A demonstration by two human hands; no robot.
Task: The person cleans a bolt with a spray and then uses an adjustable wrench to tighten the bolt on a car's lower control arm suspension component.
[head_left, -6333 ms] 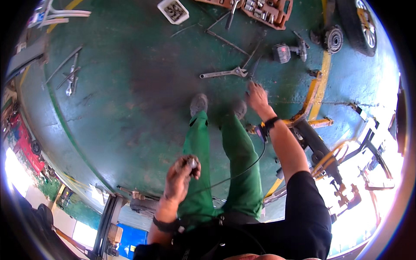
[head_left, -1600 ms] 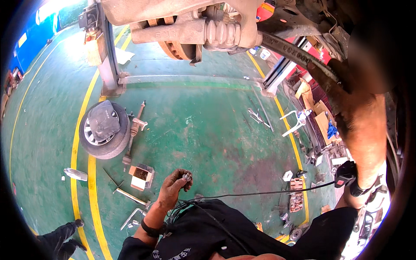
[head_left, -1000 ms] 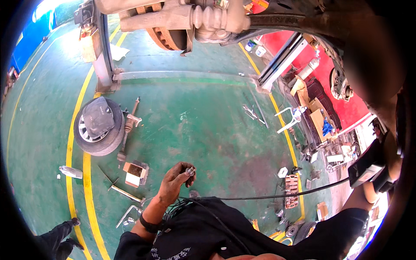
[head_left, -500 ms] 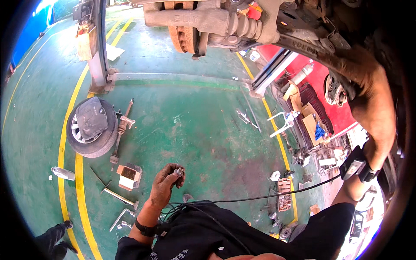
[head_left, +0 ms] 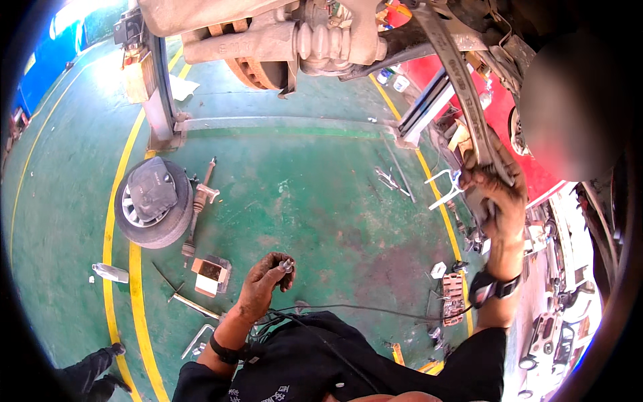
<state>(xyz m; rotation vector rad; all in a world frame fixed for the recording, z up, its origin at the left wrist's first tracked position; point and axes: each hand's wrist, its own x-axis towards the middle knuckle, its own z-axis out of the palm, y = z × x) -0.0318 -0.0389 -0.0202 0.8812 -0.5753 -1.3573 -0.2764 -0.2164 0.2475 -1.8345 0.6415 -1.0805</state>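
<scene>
My right hand (head_left: 499,191) is raised at the right, its fingers closed round the lower end of a long steel wrench (head_left: 462,84). The wrench slants up and left, its upper end overlapping the car's underbody (head_left: 462,43). Low in the middle, my left hand (head_left: 264,285) is closed on a small metal bolt-like part (head_left: 287,265) pinched at its fingertips. Overhead hang a rusty brake disc (head_left: 258,72) and a ribbed rubber boot (head_left: 325,43). A blurred dark round shape hides part of the upper right.
Left on the green floor lie a wheel (head_left: 157,224) with a black plastic cover on it, a drive shaft (head_left: 199,208) and an open carton (head_left: 211,275). Lift posts (head_left: 161,114) stand behind. A cable (head_left: 375,309) crosses before me. A person's legs (head_left: 90,372) show lower left.
My right hand has come down and left from the underbody, and the wrench now stands more steeply. My left hand keeps its hold on the small part. The whole view has shifted slightly.
</scene>
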